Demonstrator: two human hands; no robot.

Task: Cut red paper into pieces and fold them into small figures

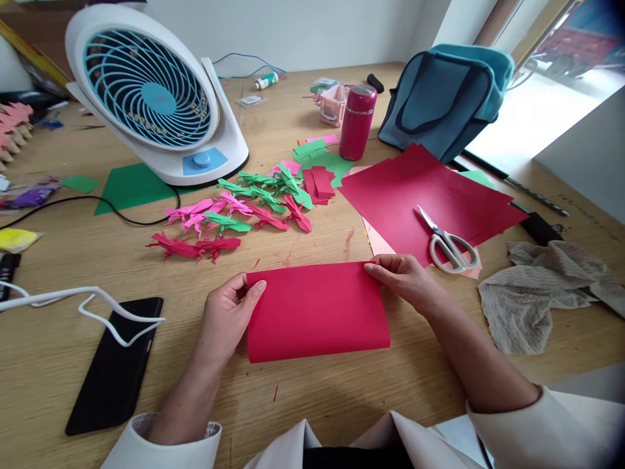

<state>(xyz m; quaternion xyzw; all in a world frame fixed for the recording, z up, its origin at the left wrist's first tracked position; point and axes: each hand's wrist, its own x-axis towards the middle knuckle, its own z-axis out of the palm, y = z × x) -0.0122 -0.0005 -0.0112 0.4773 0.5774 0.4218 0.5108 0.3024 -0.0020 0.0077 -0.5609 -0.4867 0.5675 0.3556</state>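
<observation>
A sheet of red paper (317,312), bent over with a rounded fold along its near side, is stretched between my two hands above the table. My left hand (229,312) pinches its far left corner, thumb on top. At the far right corner, my right hand (403,280) grips the paper between thumb and fingers. Beyond it lie folded paper figures (229,208) in green, pink and red. White-handled scissors (452,251) rest on a stack of larger red sheets (420,195) to the right.
A white fan (161,98) stands at the back left. Near my left arm lies a black phone (117,371) with a white cable across it. A red flask (358,124) and a blue bag (439,98) stand at the back; a crumpled cloth (532,293) lies right.
</observation>
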